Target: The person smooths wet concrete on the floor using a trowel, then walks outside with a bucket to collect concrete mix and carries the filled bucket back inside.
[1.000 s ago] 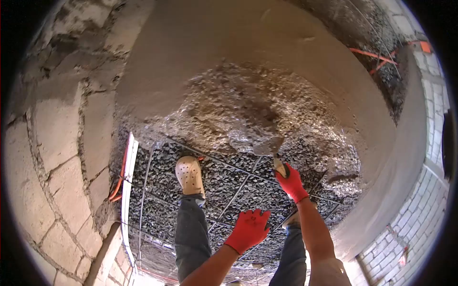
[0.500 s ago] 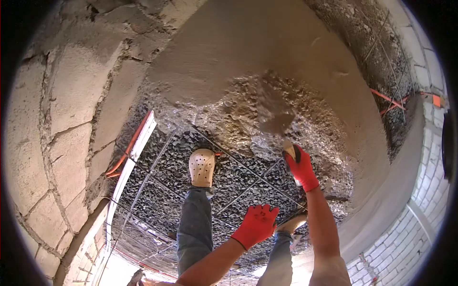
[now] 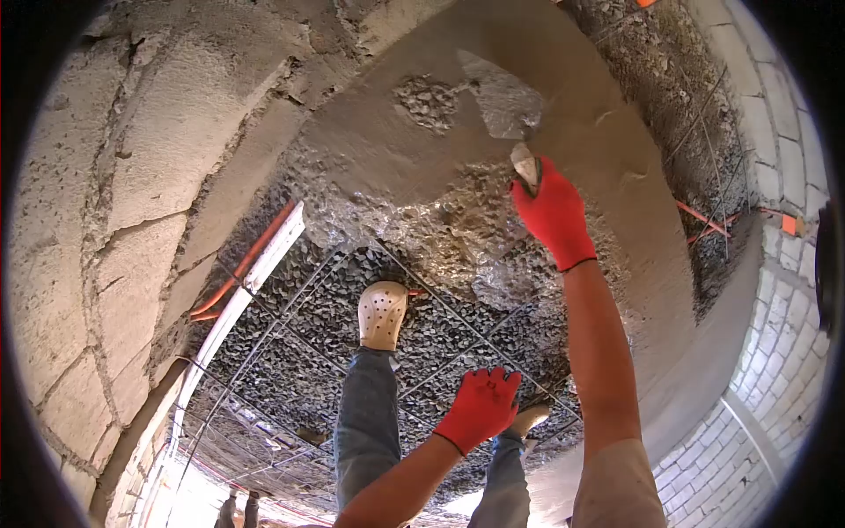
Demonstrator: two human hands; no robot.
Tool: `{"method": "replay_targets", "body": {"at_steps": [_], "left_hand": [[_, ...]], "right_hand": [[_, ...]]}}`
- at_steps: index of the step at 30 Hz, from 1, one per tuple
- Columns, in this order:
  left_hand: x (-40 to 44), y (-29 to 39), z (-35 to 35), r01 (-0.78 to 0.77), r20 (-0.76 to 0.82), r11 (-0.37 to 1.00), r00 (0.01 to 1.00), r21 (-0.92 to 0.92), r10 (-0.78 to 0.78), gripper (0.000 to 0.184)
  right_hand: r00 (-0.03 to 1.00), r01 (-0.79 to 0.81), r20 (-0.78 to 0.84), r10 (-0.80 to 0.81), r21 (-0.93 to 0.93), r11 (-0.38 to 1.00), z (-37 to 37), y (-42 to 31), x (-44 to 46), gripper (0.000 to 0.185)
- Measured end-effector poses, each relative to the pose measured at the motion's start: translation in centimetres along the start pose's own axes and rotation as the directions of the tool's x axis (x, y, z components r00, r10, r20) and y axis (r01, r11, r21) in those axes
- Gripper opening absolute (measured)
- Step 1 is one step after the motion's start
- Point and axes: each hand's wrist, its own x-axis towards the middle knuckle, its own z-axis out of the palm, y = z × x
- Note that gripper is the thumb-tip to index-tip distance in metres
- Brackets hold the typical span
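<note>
Right hand (image 3: pixel 556 216) grips a trowel (image 3: pixel 503 99); too steep a tilt could gouge the far concrete (image 3: pixel 607 167). Left hand (image 3: pixel 478 410) curls, grip unclear.

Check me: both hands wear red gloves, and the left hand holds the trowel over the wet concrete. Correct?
Wrong hand. The head view shows the right hand holding the trowel; no tool shows in the left hand. The red gloves on both and the trowel over the wet concrete stand.
</note>
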Motion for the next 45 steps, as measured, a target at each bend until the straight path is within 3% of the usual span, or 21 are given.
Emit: {"method": "replay_targets", "body": {"at_steps": [4, 6, 10, 13, 14, 17, 18, 19, 21, 23, 25, 29, 31, 32, 34, 37, 38, 39, 41, 42, 45], "left_hand": [[0.0, -0.3, -0.4, -0.02, -0.064, 0.999, 0.998, 0.026, 0.022, 0.049], [0.3, -0.3, -0.6, -0.027, -0.072, 0.999, 0.997, 0.034, 0.03, 0.049], [1.2, -0.1, -2.1, -0.026, 0.029, 0.999, 0.999, 0.025, 0.025, 0.05], [1.8, 0.0, -2.2, -0.025, 0.086, 1.0, 0.996, -0.003, 0.025, 0.052], [1.9, 0.2, -2.6, -0.032, 0.08, 0.999, 0.996, 0.009, 0.032, 0.052], [2.3, 0.2, -2.6, -0.054, 0.039, 0.998, 0.998, 0.007, 0.054, 0.051], [2.3, 0.2, -2.5, -0.056, 0.002, 0.998, 0.998, -0.008, 0.056, 0.051], [2.3, 0.2, -2.5, -0.051, 0.005, 0.999, 0.999, -0.009, 0.051, 0.051], [2.4, 0.2, -2.6, -0.057, 0.007, 0.998, 0.998, 0.01, 0.057, 0.052], [2.7, 0.6, -3.0, -0.043, 0.048, 0.999, 0.998, 0.022, 0.042, 0.052], [3.1, 0.8, -3.5, -0.024, 0.085, 0.999, 0.996, 0.032, 0.021, 0.052], [3.3, 1.1, -3.5, -0.024, 0.101, 1.0, 0.995, 0.011, 0.023, 0.053], [3.2, 0.9, -3.3, -0.027, 0.071, 1.0, 0.997, 0.012, 0.026, 0.054], [3.2, 0.9, -3.2, -0.024, 0.07, 1.0, 0.997, -0.006, 0.025, 0.054], [3.1, 0.8, -2.7, -0.019, 0.071, 1.0, 0.997, -0.023, 0.02, 0.055], [2.6, 0.7, -1.0, -0.032, 0.003, 0.998, 0.999, 0.046, 0.032, 0.056], [2.6, 0.7, -0.6, -0.03, 0.035, 0.997, 0.999, 0.066, 0.027, 0.056], [2.7, 0.9, -0.4, -0.03, 0.066, 0.996, 0.997, 0.085, 0.025, 0.057], [3.0, 0.9, -1.2, -0.037, 0.081, 0.998, 0.996, 0.041, 0.034, 0.056], [3.2, 0.8, -1.7, -0.037, 0.096, 0.999, 0.995, 0.001, 0.037, 0.056], [3.1, 0.7, -2.0, -0.069, 0.027, 0.997, 0.997, 0.029, 0.068, 0.056]], "right_hand": [[0.999, -0.031, -0.027, 0.036, 0.172, 0.985, 2.7, 2.5, 1.1, 0.039], [1.0, 0.009, -0.012, -0.004, 0.472, 0.882, 4.3, 1.8, 1.2, 0.038], [0.989, -0.118, 0.133, 0.061, 0.475, 0.872, 7.6, -0.6, 3.0, 0.038], [0.969, -0.15, 0.247, 0.001, 0.585, 0.797, 8.6, -2.2, 3.3, 0.036], [0.983, 0.011, 0.155, -0.103, 0.504, 0.863, 9.1, -2.1, 3.5, 0.035], [0.948, -0.042, 0.298, -0.112, 0.466, 0.884, 9.1, -1.6, 4.3, 0.033], [0.91, -0.172, 0.413, -0.036, 0.456, 0.873, 8.0, -1.7, 4.6, 0.034], [0.908, -0.175, 0.417, -0.036, 0.457, 0.872, 8.1, -1.0, 4.8, 0.034], [0.97, -0.054, 0.234, -0.073, 0.494, 0.868, 7.7, 1.1, 6.0, 0.035], [0.961, -0.15, 0.276, 0.023, 0.452, 0.879, 6.9, 3.2, 7.3, 0.035], [0.989, -0.147, 0.085, 0.12, 0.514, 0.845, 7.0, 5.4, 8.4, 0.036], [0.996, -0.07, -0.013, 0.094, 0.563, 0.823, 7.6, 6.1, 8.6, 0.037], [0.916, -0.388, 0.358, 0.18, 0.68, 0.622, 7.4, 3.8, 8.3, 0.036], [0.914, -0.391, 0.364, 0.178, 0.682, 0.618, 8.5, 3.6, 8.2, 0.036], [0.961, -0.242, 0.264, 0.087, 0.644, 0.726, 10.7, 3.0, 8.2, 0.034], [0.966, -0.19, 0.26, 0.016, 0.663, 0.724, 12.1, 1.0, 6.4, 0.033], [0.894, -0.387, 0.444, 0.056, 0.705, 0.594, 12.1, 0.1, 5.8, 0.034], [0.894, -0.39, 0.445, 0.061, 0.702, 0.596, 12.5, -0.3, 5.1, 0.034], [0.963, 0.016, 0.223, -0.154, 0.52, 0.854, 13.1, -0.7, 4.2, 0.034], [0.917, -0.108, 0.375, -0.138, 0.565, 0.818, 12.1, -1.3, 4.0, 0.034], [0.858, -0.238, 0.512, -0.046, 0.475, 0.847, 9.2, -2.1, 4.6, 0.034]]}}
